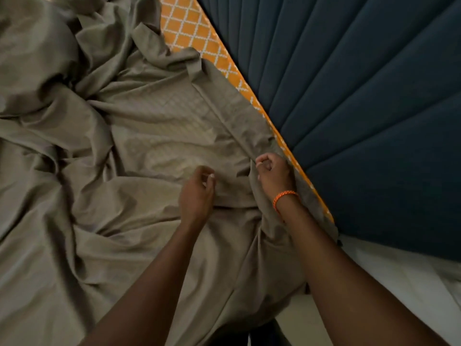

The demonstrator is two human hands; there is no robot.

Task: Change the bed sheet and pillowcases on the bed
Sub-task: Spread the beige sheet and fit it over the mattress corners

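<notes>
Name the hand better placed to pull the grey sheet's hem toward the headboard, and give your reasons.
Right. The right hand is already closed on the hem of the grey sheet, beside the orange mattress strip along the blue headboard. The left hand sits farther from that edge, loosely curled above the sheet.

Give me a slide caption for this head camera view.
Right hand grips the olive sheet's hem by the blue headboard.

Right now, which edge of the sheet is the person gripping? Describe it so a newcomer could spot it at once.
Start at the dark blue padded headboard and follow the orange lattice-patterned strip below it. The grey-brown sheet ends there in a flat hemmed band, which the right hand pinches at its near end. It lies straight and smooth, while the rest is rumpled.
</notes>
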